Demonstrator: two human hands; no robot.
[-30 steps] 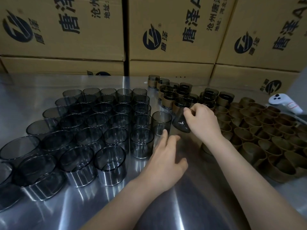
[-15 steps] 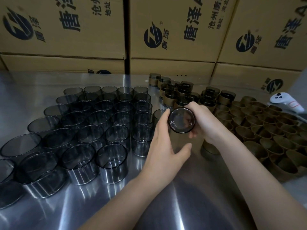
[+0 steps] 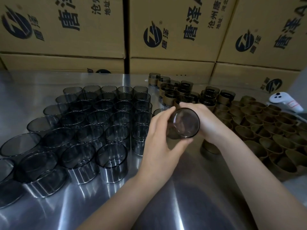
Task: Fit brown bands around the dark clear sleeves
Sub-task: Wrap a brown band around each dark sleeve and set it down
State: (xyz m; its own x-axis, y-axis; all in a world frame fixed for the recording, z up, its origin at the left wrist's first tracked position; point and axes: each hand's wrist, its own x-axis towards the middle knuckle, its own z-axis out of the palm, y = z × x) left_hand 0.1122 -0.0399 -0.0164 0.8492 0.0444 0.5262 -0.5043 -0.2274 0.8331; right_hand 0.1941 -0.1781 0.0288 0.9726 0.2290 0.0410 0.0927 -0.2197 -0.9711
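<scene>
Raised nearer to the camera since the earlier frame, a dark clear sleeve is held above the worktop, its open mouth turned toward the viewer. It is clasped by the left hand from below-left and by the right hand from behind. Bare sleeves are ranked left of the hands, brown bands right of them, and banded sleeves beyond them.

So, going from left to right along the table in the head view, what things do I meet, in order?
bare dark clear sleeves → left hand → held sleeve → right hand → brown bands → white controller
</scene>
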